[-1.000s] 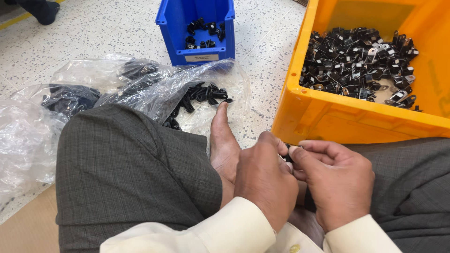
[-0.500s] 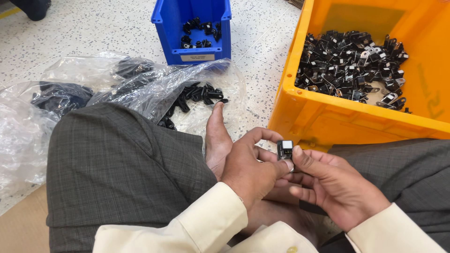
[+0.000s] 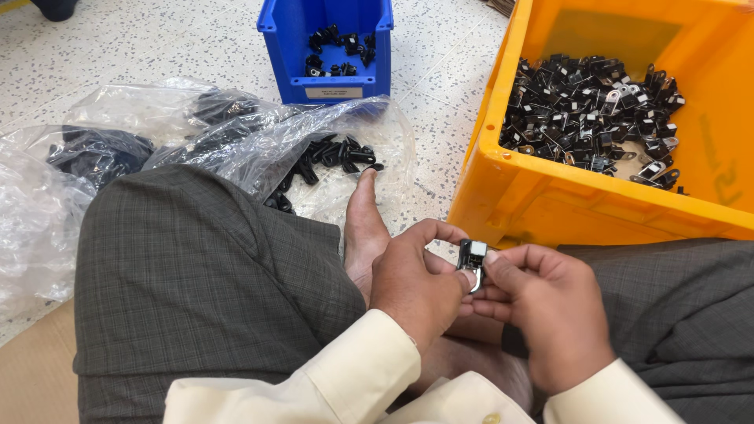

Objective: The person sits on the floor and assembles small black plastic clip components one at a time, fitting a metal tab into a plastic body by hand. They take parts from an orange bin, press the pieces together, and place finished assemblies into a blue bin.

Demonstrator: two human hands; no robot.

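I sit cross-legged on the floor. Both hands meet over my lap around a small black and silver metal clip (image 3: 472, 255). My left hand (image 3: 416, 283) pinches it from the left with thumb and forefinger. From the right, my right hand (image 3: 550, 310) grips its lower end with thumb and fingers. The clip stands upright between the fingertips, just in front of the orange bin (image 3: 550, 200).
The orange bin holds a heap of black and silver metal parts (image 3: 597, 118). A blue bin (image 3: 326, 82) farther off holds a few black parts. Clear plastic bags (image 3: 236, 133) with black parts (image 3: 330, 153) lie on the speckled floor to the left. My bare foot (image 3: 363, 228) rests beneath.
My hands have parted slightly and lifted the clip into sight; a second ago it was hidden between closed fingers. The view has shifted a little.
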